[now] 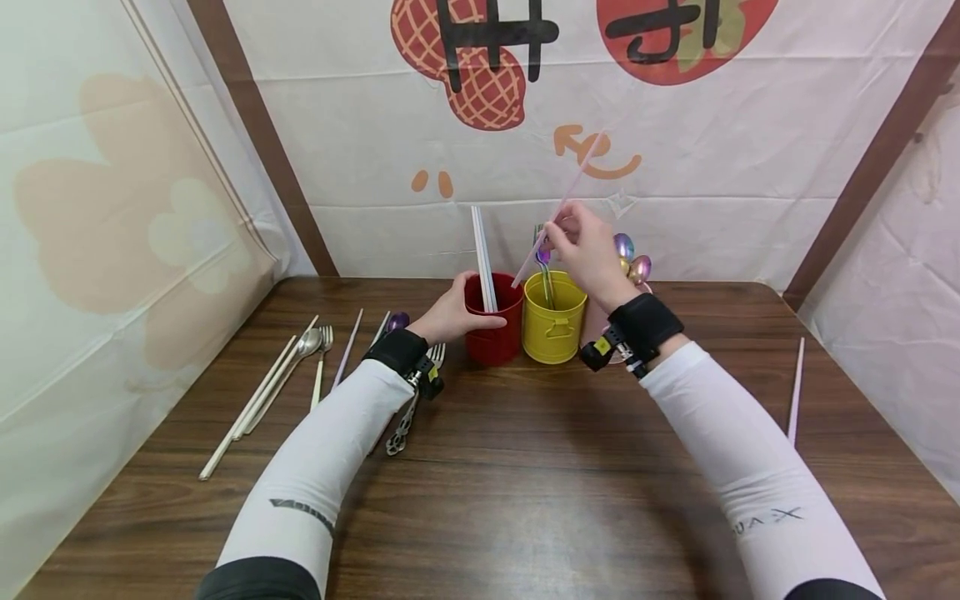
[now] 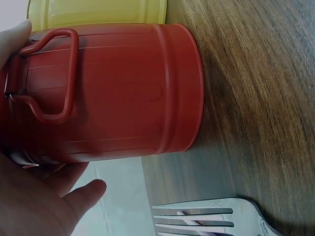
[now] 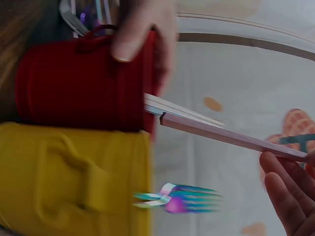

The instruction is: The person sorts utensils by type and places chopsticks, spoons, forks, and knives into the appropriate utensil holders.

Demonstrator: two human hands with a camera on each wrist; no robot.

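My left hand [image 1: 459, 313] grips the red bucket [image 1: 495, 346] at its rim, thumb across the front and the other fingers round the side. Several pale chopsticks [image 1: 483, 258] stand in that bucket. My right hand [image 1: 588, 250] pinches a pink chopstick [image 3: 221, 135], held aslant with its lower end over the red bucket's rim. Beside it stands the yellow bucket [image 1: 553, 337] with shiny rainbow-coloured forks [image 3: 184, 199] in it. A pink bucket [image 1: 592, 321], largely hidden behind my right wrist, has shiny coloured spoons [image 1: 640, 268] showing above.
At the left lie white-handled chopsticks [image 1: 258, 392], a spoon [image 1: 307, 342] and a small fork [image 1: 326, 337]. A silver fork [image 2: 216, 216] and more cutlery lie partly under my left arm. Another pink chopstick [image 1: 797, 387] lies at the right. A printed cloth wall [image 1: 360, 150] closes the back.
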